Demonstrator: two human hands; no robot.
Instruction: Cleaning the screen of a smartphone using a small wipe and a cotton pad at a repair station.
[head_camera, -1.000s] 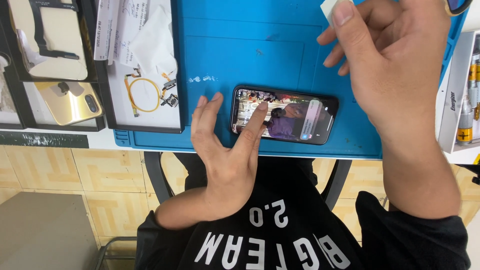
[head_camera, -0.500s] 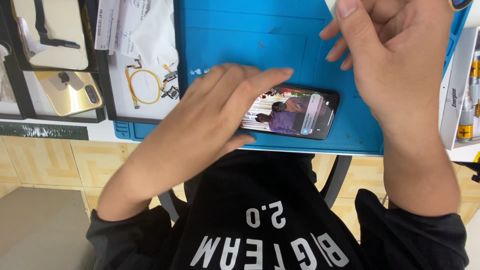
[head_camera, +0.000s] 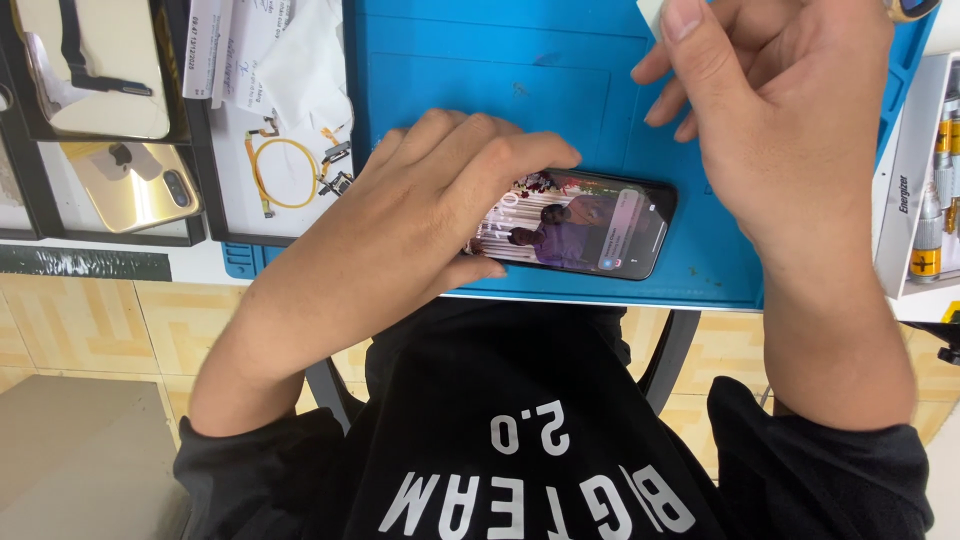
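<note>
Down at the near edge of the counter (head_camera: 200, 262), a dark smartphone (head_camera: 590, 228) lies flat on a blue work mat (head_camera: 480, 70), its long side running along the mat's front edge and its screen lit with a colourful picture. The left hand (head_camera: 440, 200) covers the phone's left end, fingers (head_camera: 520, 150) curled over the far long edge and the thumb pressed against the near edge, so its grip is clamped on the smartphone. The right hand (head_camera: 790, 120) hovers above the mat's far right part, just beyond the phone's right end and not touching it; its grip is together, thumb and fingers pinching a small pale piece (head_camera: 650, 12) at the top edge of the view, most of it cut off. Left of the mat, a white tray (head_camera: 300, 215) holds a yellow looped flex cable (head_camera: 282, 172) and some paper slips (head_camera: 240, 40). Farther left, a gold phone back housing (head_camera: 135, 185) lies in a black tray (head_camera: 200, 150). At the counter's right edge stands a white box (head_camera: 905, 190) with batteries (head_camera: 930, 230) in it.
</note>
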